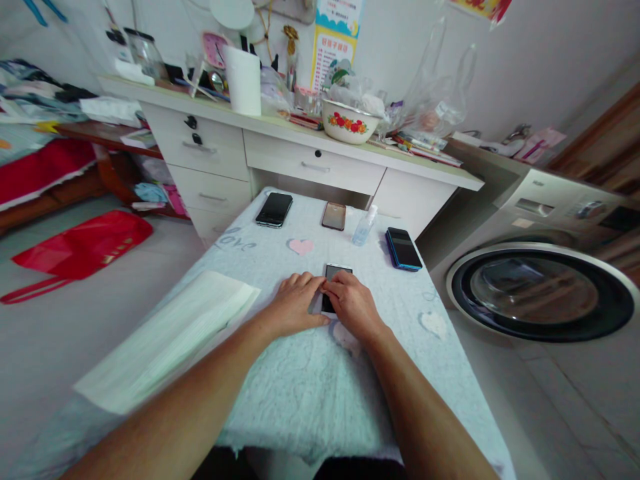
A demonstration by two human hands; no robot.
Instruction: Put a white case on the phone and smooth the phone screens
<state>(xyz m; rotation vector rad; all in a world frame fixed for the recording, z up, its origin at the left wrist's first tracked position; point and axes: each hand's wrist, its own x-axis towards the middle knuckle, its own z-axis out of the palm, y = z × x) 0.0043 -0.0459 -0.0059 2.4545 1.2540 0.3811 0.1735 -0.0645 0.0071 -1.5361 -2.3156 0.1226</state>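
A smartphone (329, 305) with a white edge and dark screen lies flat on the cloth-covered table, partly hidden by my hands. My left hand (299, 305) steadies its left side, the fingers at the upper edge and the thumb near the lower end. Over the screen, my right hand (351, 303) has its fingertips pinched together; anything between them is too small or hidden to make out. Beyond the hands are a clear phone case (334, 217) and a small clear spray bottle (363, 227).
A black phone (274, 210) lies at the far left of the table, a blue-edged phone (404, 249) at the right. White folded paper sheets (170, 340) cover the left edge. Behind stands a cluttered white desk (310, 160); a washing machine (540, 267) is at the right.
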